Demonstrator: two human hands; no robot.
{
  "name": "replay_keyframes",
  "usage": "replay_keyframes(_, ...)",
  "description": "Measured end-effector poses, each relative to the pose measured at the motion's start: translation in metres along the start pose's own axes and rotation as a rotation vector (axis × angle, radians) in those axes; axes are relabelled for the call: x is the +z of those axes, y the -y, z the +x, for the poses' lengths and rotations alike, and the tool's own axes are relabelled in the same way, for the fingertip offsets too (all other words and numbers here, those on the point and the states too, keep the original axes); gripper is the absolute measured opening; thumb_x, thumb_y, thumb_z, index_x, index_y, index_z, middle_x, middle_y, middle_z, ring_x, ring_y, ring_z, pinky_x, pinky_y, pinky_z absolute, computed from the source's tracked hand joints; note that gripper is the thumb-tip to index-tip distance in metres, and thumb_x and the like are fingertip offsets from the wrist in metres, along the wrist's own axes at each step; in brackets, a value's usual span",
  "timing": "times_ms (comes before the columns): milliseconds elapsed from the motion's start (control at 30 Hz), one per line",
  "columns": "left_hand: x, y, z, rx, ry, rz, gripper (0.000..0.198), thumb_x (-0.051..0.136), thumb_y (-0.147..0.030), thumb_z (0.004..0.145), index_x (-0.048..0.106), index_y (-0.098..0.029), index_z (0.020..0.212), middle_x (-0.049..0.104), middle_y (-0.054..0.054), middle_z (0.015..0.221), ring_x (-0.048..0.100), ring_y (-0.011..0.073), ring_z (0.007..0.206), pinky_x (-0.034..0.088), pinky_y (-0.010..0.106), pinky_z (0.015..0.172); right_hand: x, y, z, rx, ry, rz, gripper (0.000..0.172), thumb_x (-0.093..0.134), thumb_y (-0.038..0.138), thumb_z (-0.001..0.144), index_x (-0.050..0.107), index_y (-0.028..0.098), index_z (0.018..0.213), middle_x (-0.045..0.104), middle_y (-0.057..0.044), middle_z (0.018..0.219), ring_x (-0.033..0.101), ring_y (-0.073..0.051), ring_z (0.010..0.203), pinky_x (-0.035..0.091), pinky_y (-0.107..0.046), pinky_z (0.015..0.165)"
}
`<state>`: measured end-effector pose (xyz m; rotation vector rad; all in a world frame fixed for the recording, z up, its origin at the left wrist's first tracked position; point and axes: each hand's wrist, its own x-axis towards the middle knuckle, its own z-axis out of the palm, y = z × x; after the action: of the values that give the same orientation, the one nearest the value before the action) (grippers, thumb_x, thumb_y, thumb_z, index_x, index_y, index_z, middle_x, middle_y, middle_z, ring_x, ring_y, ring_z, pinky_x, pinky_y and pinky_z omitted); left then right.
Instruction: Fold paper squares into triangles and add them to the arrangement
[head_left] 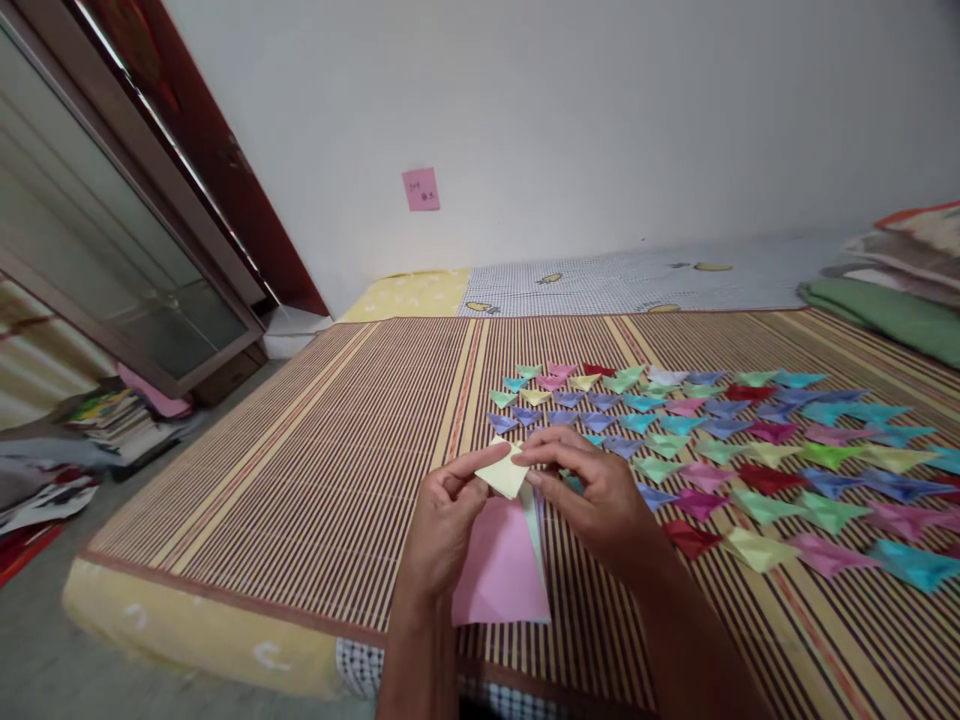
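A small pale yellow piece of folded paper (502, 474) is held between my two hands, its lower corner pointing toward me. My left hand (444, 515) pinches its left side between thumb and fingers. On the other side, the fingers of my right hand (592, 492) close on its right edge and upper corner. Just below lies a pink sheet of paper (501, 570), with a pale green sheet edge (534, 530) showing beneath it on the striped mat. My fingers partly cover the yellow paper's edges.
Rows of folded paper pieces (761, 505) in many colours spread over the mat (300, 480) to the right. Folded cloths (892, 315) are stacked at the far right. A pink note (421, 189) sticks to the wall. A glass-panelled door (127, 200) stands at left.
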<state>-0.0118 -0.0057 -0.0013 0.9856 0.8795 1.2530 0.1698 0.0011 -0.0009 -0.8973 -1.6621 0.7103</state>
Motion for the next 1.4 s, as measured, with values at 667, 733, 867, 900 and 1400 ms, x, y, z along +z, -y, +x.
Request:
replay_keyframes(667, -0.006, 0.000, -0.001, 0.004, 0.075, 0.064, 0.037, 0.085, -0.028, 0.080, 0.080, -0.020, 0.115, 0.080, 0.013, 0.109, 0.072, 0.0160, 0.088, 0.057, 0.028, 0.083, 0.000, 0.007, 0.002, 0.023, -0.008, -0.033, 0.012, 0.063, 0.022, 0.093, 0.075, 0.022, 0.096, 0.071, -0.007, 0.099, 0.068, -0.022, 0.095, 0.054, -0.038, 0.082)
replay_keyframes(733, -0.005, 0.000, -0.001, 0.000, 0.066, 0.050, 0.039, 0.087, -0.027, 0.077, 0.080, -0.020, 0.115, 0.081, 0.012, 0.106, 0.072, 0.0148, 0.087, 0.057, 0.025, 0.081, 0.000, 0.008, 0.002, 0.029, -0.009, -0.029, 0.013, 0.063, 0.021, 0.092, 0.075, 0.021, 0.097, 0.071, -0.007, 0.100, 0.068, -0.022, 0.095, 0.054, -0.038, 0.080)
replay_keyframes(867, -0.002, -0.003, -0.002, -0.021, 0.057, 0.034, 0.046, 0.093, -0.025, 0.068, 0.081, -0.019, 0.112, 0.082, 0.011, 0.101, 0.072, 0.0140, 0.085, 0.056, 0.022, 0.076, -0.001, 0.009, 0.001, 0.047, -0.002, -0.010, 0.015, 0.062, 0.019, 0.090, 0.075, 0.021, 0.097, 0.071, -0.007, 0.101, 0.068, -0.022, 0.095, 0.054, -0.037, 0.079)
replay_keyframes(900, -0.001, -0.003, -0.002, -0.024, 0.058, 0.033, 0.046, 0.093, -0.025, 0.067, 0.082, -0.019, 0.111, 0.082, 0.011, 0.102, 0.073, 0.0147, 0.086, 0.056, 0.023, 0.077, -0.001, 0.009, 0.001, 0.048, 0.002, -0.005, 0.014, 0.062, 0.019, 0.090, 0.075, 0.021, 0.097, 0.071, -0.007, 0.101, 0.068, -0.022, 0.096, 0.054, -0.038, 0.080)
replay_keyframes(1400, -0.002, 0.000, -0.001, 0.026, 0.047, 0.134, 0.040, 0.084, -0.026, 0.076, 0.081, -0.018, 0.115, 0.081, 0.011, 0.094, 0.070, 0.0177, 0.080, 0.057, 0.030, 0.077, -0.001, 0.005, 0.001, 0.028, -0.007, -0.017, 0.013, 0.063, 0.021, 0.090, 0.075, 0.023, 0.094, 0.071, -0.007, 0.102, 0.068, -0.023, 0.100, 0.054, -0.042, 0.089)
